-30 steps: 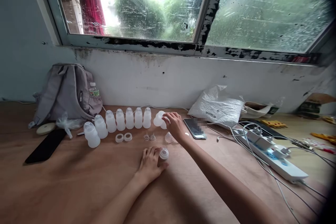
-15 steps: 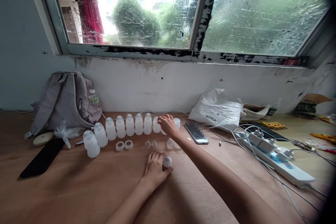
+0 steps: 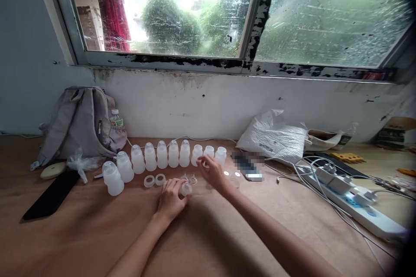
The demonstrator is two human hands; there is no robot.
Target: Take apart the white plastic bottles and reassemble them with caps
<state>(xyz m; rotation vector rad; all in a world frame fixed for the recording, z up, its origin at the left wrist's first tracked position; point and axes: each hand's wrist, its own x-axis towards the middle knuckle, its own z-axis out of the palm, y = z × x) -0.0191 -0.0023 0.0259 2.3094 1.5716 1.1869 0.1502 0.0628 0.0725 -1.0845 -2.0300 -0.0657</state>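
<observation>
My left hand [image 3: 170,199] is closed around a small translucent bottle [image 3: 186,189], seen from above near the middle of the table. Its fingers hide most of the bottle's side. To the right, my right hand [image 3: 212,172] hovers with bent, parted fingers, and nothing shows in its grasp. Behind it stand three short frosted bottles without domed caps [image 3: 221,156]. Two clear teat-like pieces [image 3: 193,179] lie between the hands, partly covered. Left of them are two white rings [image 3: 160,179]. Clear domed caps [image 3: 235,179] sit right of my right hand.
Several frosted bottles with domed caps [image 3: 161,156] form a row toward the left. A backpack [image 3: 78,125] and black flat case [image 3: 52,195] are at left. On the right lie a phone [image 3: 255,176], a plastic package [image 3: 273,136] and a power strip [image 3: 377,216] with cables.
My left hand has moved left and slightly away from me with the bottle. My right hand has come back toward me from the rear bottles. The view has shifted slightly.
</observation>
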